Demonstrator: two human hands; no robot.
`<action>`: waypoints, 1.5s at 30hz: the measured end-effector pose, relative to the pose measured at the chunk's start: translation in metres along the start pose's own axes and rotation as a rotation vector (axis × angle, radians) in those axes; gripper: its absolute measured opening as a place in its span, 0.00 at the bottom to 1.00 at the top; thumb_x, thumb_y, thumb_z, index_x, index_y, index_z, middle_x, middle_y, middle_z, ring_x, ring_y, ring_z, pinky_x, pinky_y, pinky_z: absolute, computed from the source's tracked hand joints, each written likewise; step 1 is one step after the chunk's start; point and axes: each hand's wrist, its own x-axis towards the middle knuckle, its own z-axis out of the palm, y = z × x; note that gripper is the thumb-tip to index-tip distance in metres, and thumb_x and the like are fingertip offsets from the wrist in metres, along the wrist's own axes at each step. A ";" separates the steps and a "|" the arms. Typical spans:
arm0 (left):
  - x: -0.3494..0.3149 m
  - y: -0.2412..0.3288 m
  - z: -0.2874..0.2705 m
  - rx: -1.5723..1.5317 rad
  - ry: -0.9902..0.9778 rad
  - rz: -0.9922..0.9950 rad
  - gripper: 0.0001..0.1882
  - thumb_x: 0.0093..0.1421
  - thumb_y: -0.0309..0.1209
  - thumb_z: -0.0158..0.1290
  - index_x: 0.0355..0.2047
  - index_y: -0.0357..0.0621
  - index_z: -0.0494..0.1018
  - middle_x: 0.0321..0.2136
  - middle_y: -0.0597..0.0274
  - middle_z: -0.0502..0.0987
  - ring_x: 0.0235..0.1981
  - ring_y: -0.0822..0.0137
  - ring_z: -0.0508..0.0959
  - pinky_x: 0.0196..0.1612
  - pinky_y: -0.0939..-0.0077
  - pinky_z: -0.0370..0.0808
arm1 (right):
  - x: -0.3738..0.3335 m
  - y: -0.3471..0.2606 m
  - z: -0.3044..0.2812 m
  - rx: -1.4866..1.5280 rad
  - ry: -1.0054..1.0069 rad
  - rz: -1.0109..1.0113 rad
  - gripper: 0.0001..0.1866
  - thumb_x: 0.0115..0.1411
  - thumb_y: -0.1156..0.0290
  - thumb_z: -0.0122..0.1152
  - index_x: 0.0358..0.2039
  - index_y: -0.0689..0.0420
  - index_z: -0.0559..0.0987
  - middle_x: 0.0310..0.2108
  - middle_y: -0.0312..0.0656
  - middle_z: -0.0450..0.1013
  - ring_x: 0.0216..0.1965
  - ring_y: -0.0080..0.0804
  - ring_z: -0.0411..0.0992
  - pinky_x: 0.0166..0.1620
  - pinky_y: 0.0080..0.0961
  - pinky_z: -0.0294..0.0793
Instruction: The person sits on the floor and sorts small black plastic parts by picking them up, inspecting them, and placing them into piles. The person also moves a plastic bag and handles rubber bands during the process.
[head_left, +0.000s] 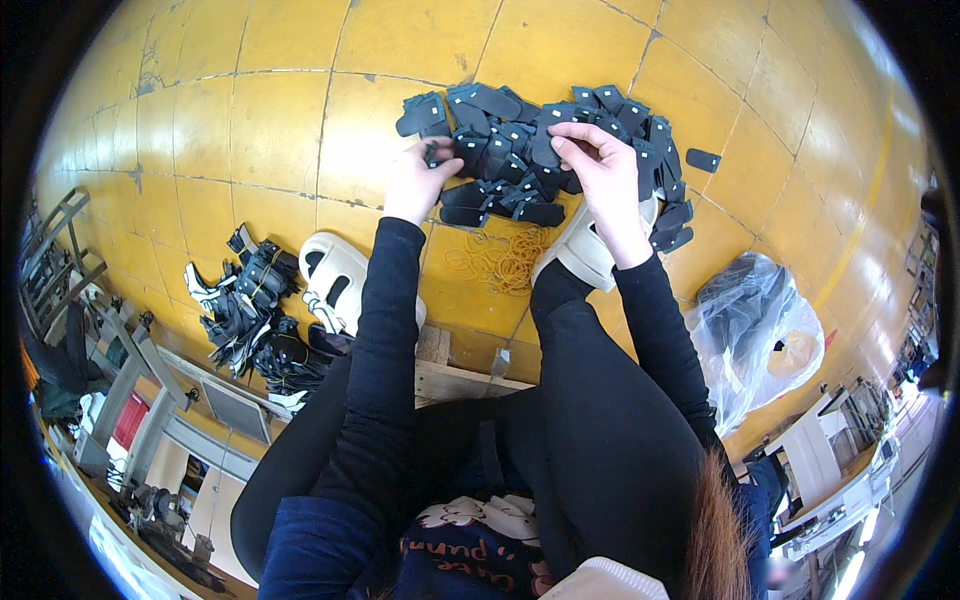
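A heap of dark, flat, tongue-shaped pieces [490, 155], many with small white labels, lies on the floor in front of me. My right hand [607, 172] pinches one such tongue-shaped piece [547, 145] between thumb and fingers, raised over the heap. At the heap's left edge, my left hand [422, 178] has its fingers curled round a small dark piece [432, 155]; most of that piece is hidden, so its full shape does not show. Loose yellow rubber bands [505, 258] lie between my feet, just nearer than the heap.
One separate dark piece [703, 160] lies right of the heap. Bundled black-and-white parts [265, 310] are piled by my left clog [335, 275]. My right clog [580, 250] touches the heap's near side. A clear plastic bag [755, 335] with dark contents stands at the right.
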 end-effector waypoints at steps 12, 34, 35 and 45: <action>-0.020 0.058 0.036 -0.851 -0.162 -0.194 0.09 0.64 0.35 0.52 0.33 0.43 0.74 0.27 0.69 0.76 0.26 0.80 0.71 0.31 0.85 0.67 | -0.004 0.006 0.035 -0.072 -0.173 -0.091 0.13 0.58 0.79 0.54 0.45 0.60 0.71 0.27 0.42 0.76 0.28 0.24 0.76 0.33 0.20 0.75; 0.001 0.001 -0.005 -0.429 0.081 -0.204 0.12 0.56 0.36 0.61 0.25 0.47 0.69 0.18 0.75 0.64 0.20 0.82 0.60 0.25 0.86 0.59 | -0.011 0.049 0.034 -0.720 -0.118 -0.063 0.13 0.57 0.71 0.58 0.43 0.55 0.74 0.23 0.48 0.76 0.28 0.47 0.76 0.34 0.37 0.75; 0.001 -0.001 -0.003 -0.406 0.104 -0.181 0.12 0.56 0.35 0.61 0.25 0.46 0.69 0.19 0.75 0.63 0.21 0.82 0.60 0.25 0.85 0.59 | -0.011 0.050 0.033 -0.729 -0.129 -0.059 0.13 0.56 0.71 0.58 0.43 0.55 0.74 0.23 0.48 0.76 0.28 0.47 0.76 0.34 0.37 0.75; -0.003 -0.012 0.011 -0.039 -0.014 -0.099 0.14 0.49 0.31 0.63 0.36 0.44 0.75 0.18 0.70 0.69 0.20 0.77 0.67 0.26 0.80 0.67 | -0.015 0.054 0.027 -0.755 -0.170 -0.082 0.11 0.56 0.70 0.59 0.41 0.53 0.75 0.21 0.47 0.75 0.26 0.45 0.76 0.32 0.37 0.74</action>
